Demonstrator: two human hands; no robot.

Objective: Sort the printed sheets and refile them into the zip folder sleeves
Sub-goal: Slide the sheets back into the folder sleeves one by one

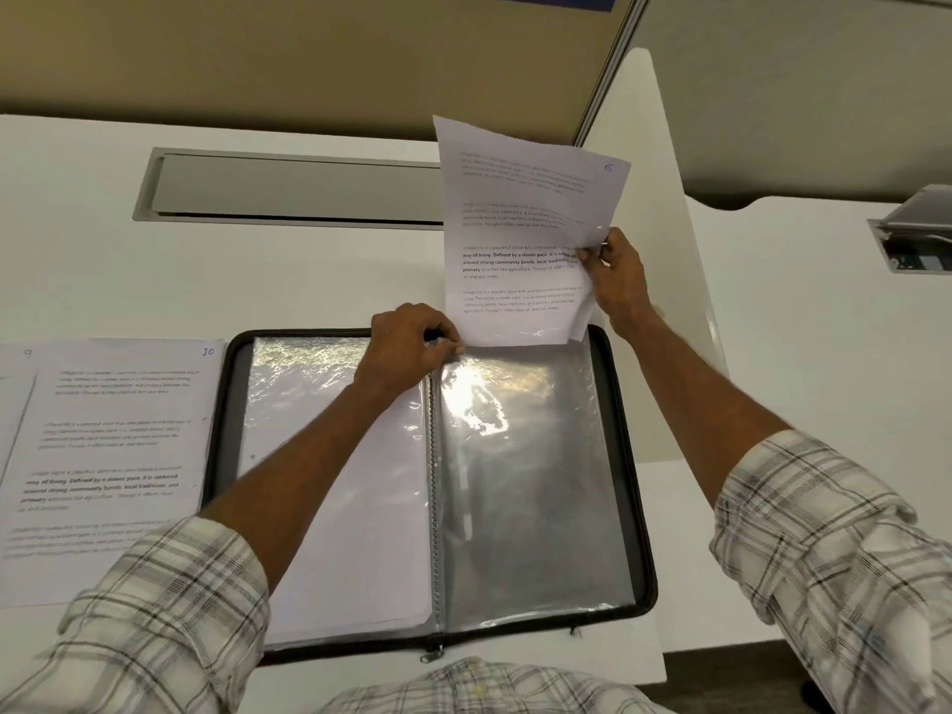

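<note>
Both hands are closed on something. The right hand (613,280) is clamped on the right edge of a printed sheet (515,239), with the thumb laid on the front and the fingers hidden behind. The sheet is held upright, slightly tilted, over the far end of the folder (639,507). A blue handwritten mark that looks like a 6 is seen in its top right corner. Its lower edge is set at the top edge of the right-hand sleeve (530,481); whether it is already inside the mouth cannot be told.

The left hand (412,342) is curled, and the top edge of that sleeve is pinched by it just beside the spine.

The folder, black with a zip round its rim, is laid open flat on the white desk (309,280), with the zip pull (430,654) at the near end of the spine. White paper is seen through the clear sleeves on its left half, and grey backing with strong glare through the sleeve on the right.

A stack (113,456) of printed sheets is laid just left of the folder; its top sheet is marked 10, and one marked 9 juts out at the far left.

A grey recessed flap (293,188) is set into the desk beyond the folder, and a tan partition (257,54) is stood behind it. Both forearms are bared below rolled plaid cuffs (824,533).
</note>
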